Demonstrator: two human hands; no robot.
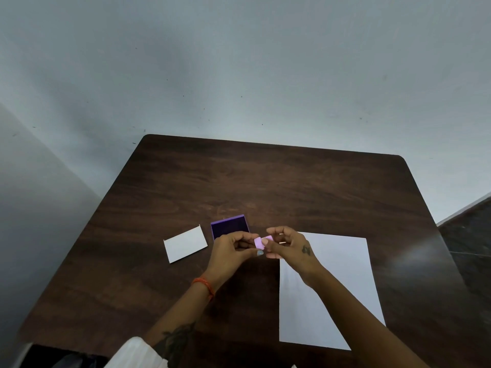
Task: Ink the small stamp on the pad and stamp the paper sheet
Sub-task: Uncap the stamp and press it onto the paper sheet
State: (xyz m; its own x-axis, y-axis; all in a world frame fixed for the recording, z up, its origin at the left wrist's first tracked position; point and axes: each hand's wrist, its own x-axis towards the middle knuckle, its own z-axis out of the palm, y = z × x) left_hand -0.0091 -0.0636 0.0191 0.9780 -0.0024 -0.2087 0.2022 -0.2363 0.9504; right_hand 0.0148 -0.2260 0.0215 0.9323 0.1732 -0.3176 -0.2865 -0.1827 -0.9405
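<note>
A small pink stamp is held above the table between both hands. My left hand pinches its left end, and my right hand grips its right end with the fingertips. Just behind my left hand lies the purple ink pad, open, its dark inked face up and its near edge hidden by my fingers. The white paper sheet lies flat to the right, partly covered by my right forearm. I cannot see the stamp's printing face.
A white lid or card lies left of the ink pad on the dark wooden table. A pale wall stands directly behind the table's far edge. Dark floor shows at the far right.
</note>
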